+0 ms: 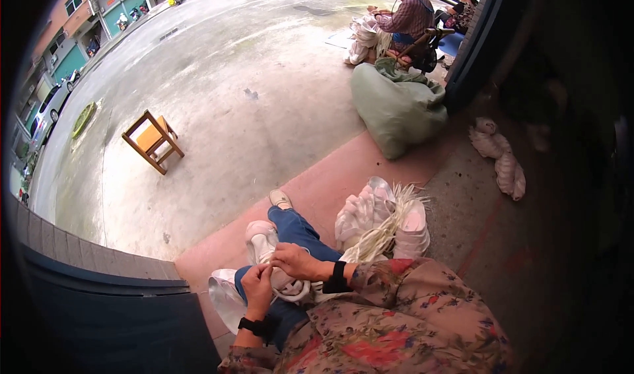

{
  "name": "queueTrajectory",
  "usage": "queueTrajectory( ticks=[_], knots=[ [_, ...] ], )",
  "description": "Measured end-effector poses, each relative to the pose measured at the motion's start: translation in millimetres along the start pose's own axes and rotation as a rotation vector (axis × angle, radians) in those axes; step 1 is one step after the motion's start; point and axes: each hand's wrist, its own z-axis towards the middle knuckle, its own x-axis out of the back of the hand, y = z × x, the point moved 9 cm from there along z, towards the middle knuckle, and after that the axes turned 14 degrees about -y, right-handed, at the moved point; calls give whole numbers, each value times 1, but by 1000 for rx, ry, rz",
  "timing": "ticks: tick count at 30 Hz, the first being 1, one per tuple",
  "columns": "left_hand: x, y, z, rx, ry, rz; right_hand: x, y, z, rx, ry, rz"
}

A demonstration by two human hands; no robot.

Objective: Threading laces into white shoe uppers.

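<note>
Over my lap lies a white and pale pink piece (262,237) that looks like a shoe upper. My left hand (256,291) and my right hand (297,262) meet above it, fingertips close together in a pinch. Whatever they hold is too small to make out. Under my hands sits another pale piece (290,287) with openings in it, partly hidden by my fingers and wrists. Right of my legs stand stacked white pieces (362,215), with a bundle of cream-coloured strands (389,227) lying across them.
A full green sack (399,106) stands ahead on the right, near a seated person (404,19) with similar white pieces. More white stacks (498,157) lie on the floor at right. A wooden chair (153,141) stands ahead left. A dark blue panel (112,321) is close at my left.
</note>
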Motion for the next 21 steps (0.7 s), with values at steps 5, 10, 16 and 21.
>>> queueTrajectory(
  ticks=[5, 10, 16, 21],
  knots=[
    [10, 13, 15, 19, -3, -117, 25, -7, 10, -86, 89, 108],
    [16, 9, 18, 63, 12, -212, 23, -9, 19, -124, 81, 199],
    [34, -49, 24, 42, 48, 5, 9, 63, 17, -353, 20, 211],
    [120, -181, -63, 589, 251, 576, 57, 114, -46, -411, 212, 146]
  ],
)
